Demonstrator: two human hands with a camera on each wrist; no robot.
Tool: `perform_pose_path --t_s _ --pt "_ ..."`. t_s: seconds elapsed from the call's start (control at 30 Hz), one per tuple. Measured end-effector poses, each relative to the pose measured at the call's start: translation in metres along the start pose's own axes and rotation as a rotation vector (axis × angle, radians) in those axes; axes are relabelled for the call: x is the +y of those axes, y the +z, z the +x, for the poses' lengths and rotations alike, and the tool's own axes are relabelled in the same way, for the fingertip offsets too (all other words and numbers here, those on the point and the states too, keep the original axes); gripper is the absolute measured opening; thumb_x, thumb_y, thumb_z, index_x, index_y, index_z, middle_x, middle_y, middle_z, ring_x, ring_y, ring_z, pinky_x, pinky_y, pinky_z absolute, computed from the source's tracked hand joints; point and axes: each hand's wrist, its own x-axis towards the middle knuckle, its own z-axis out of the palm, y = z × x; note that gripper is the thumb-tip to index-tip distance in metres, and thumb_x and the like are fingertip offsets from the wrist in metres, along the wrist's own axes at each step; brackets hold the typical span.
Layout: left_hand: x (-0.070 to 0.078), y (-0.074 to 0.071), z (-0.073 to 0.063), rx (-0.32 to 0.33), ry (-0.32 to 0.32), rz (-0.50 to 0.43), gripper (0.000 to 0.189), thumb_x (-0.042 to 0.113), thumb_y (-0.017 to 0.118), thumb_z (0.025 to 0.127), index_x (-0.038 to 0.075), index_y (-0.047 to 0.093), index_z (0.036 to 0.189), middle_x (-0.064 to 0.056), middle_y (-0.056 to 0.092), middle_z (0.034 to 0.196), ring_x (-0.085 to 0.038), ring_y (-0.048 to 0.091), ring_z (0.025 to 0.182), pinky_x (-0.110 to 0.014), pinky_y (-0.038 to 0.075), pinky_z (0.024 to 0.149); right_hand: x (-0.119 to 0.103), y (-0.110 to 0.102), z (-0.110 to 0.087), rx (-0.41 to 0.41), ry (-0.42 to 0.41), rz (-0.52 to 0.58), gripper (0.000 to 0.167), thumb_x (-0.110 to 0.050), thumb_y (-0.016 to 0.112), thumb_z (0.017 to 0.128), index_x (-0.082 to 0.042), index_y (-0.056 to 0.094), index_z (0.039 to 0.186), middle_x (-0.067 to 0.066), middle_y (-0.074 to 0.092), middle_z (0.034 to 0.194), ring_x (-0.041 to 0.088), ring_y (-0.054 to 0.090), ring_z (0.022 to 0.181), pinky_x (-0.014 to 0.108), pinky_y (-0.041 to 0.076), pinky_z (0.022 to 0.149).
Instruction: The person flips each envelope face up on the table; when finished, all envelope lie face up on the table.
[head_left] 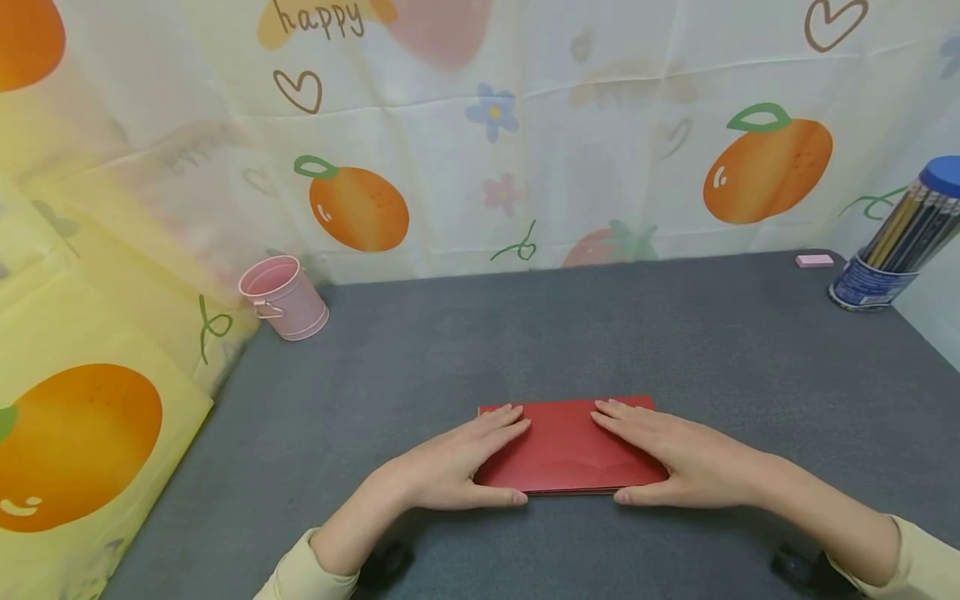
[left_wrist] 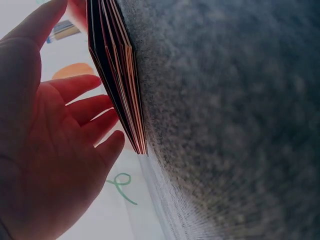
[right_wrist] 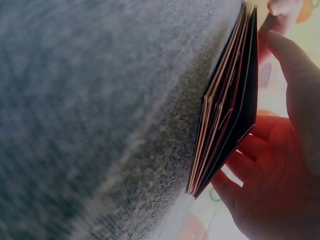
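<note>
A flat stack of red paper pieces (head_left: 564, 446), perhaps envelopes or cards, lies on the dark grey table. Its top face is plain red, and the left wrist view shows its several thin layers (left_wrist: 120, 80) edge-on, slightly spread apart. My left hand (head_left: 457, 462) rests on the left end of the stack, fingers straight, thumb along the near edge. On the right end lies my right hand (head_left: 693, 458), likewise with straight fingers on top and the thumb at the near edge. From the right wrist, the layers (right_wrist: 225, 110) also show as a loose fan.
A small pink bucket (head_left: 288, 300) stands at the table's back left. At the back right are a blue container of pencils (head_left: 892, 250) and a pink eraser (head_left: 814, 261). Patterned cloth (head_left: 450, 167) hangs behind the grey table (head_left: 375, 367).
</note>
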Motion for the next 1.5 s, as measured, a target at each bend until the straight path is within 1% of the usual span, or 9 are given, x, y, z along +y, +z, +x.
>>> perform_pose_path --t_s 0.2,0.43,0.73,0.9,1.03,1.23,1.33,1.43,1.5 --pt "-0.003 0.001 0.0 -0.02 0.049 0.013 0.088 0.067 0.057 0.086 0.025 0.024 0.156 0.005 0.012 0.162 -0.013 0.011 0.147 -0.044 0.025 0.115 0.001 0.002 -0.002 0.014 -0.034 -0.051 0.084 -0.068 0.055 0.087 -0.023 0.032 0.154 -0.004 0.028 0.158 0.018 0.031 0.142 0.051 0.037 0.105" --pt "-0.005 0.0 0.0 -0.011 0.096 0.024 0.078 0.054 0.062 0.09 0.021 0.031 0.154 0.001 0.017 0.161 -0.013 0.014 0.147 -0.041 0.026 0.114 0.002 0.004 -0.002 0.049 -0.074 -0.102 0.08 -0.065 0.057 0.088 -0.019 0.038 0.151 -0.001 0.033 0.156 0.019 0.037 0.139 0.049 0.041 0.103" --pt "-0.005 -0.002 0.0 -0.008 0.1 0.045 0.07 0.054 0.062 0.091 0.024 0.039 0.15 0.002 0.022 0.16 -0.013 0.018 0.146 -0.041 0.027 0.114 0.002 0.003 0.001 0.118 -0.136 -0.16 0.072 -0.061 0.057 0.09 -0.017 0.046 0.146 0.002 0.043 0.15 0.022 0.046 0.133 0.049 0.046 0.097" --pt "-0.005 -0.002 -0.001 0.012 0.115 0.08 0.067 0.055 0.061 0.091 0.024 0.043 0.148 0.001 0.027 0.158 -0.014 0.021 0.146 -0.041 0.029 0.113 0.001 0.002 0.003 0.125 -0.132 -0.16 0.069 -0.062 0.058 0.089 -0.018 0.052 0.142 0.002 0.048 0.146 0.022 0.05 0.129 0.049 0.048 0.094" --pt "-0.005 -0.002 -0.002 0.041 0.131 0.079 0.066 0.055 0.062 0.09 0.024 0.047 0.146 0.002 0.031 0.157 -0.014 0.024 0.145 -0.041 0.031 0.112 0.001 0.001 0.004 0.136 -0.124 -0.154 0.065 -0.062 0.059 0.088 -0.02 0.057 0.138 0.0 0.052 0.142 0.021 0.053 0.126 0.048 0.05 0.091" --pt "-0.007 -0.003 -0.002 0.111 0.173 0.073 0.059 0.051 0.065 0.09 0.025 0.053 0.141 0.005 0.04 0.151 -0.01 0.033 0.14 -0.04 0.036 0.109 0.005 -0.002 0.004 0.202 -0.158 -0.098 0.052 -0.055 0.065 0.088 -0.025 0.063 0.131 -0.005 0.058 0.136 0.015 0.057 0.12 0.045 0.052 0.088" --pt "-0.008 -0.005 -0.002 0.148 0.206 0.053 0.052 0.042 0.066 0.092 0.024 0.056 0.139 0.006 0.045 0.148 -0.008 0.037 0.137 -0.038 0.037 0.108 0.007 -0.004 0.004 0.237 -0.178 -0.035 0.046 -0.048 0.069 0.088 -0.027 0.065 0.128 -0.006 0.061 0.131 0.013 0.059 0.116 0.043 0.053 0.086" --pt "-0.01 -0.006 -0.002 0.188 0.239 0.0 0.046 0.031 0.067 0.092 0.022 0.058 0.136 0.006 0.049 0.145 -0.007 0.041 0.135 -0.036 0.037 0.108 0.009 -0.006 0.006 0.268 -0.194 0.037 0.041 -0.041 0.073 0.087 -0.025 0.067 0.125 -0.006 0.064 0.126 0.013 0.062 0.113 0.041 0.054 0.086" --pt "-0.011 -0.007 -0.002 0.228 0.264 -0.035 0.042 0.024 0.067 0.093 0.02 0.061 0.134 0.005 0.052 0.142 -0.008 0.045 0.132 -0.035 0.04 0.105 0.009 -0.007 0.007 0.29 -0.197 0.089 0.038 -0.036 0.074 0.087 -0.024 0.069 0.122 -0.007 0.066 0.122 0.012 0.063 0.111 0.039 0.054 0.085"
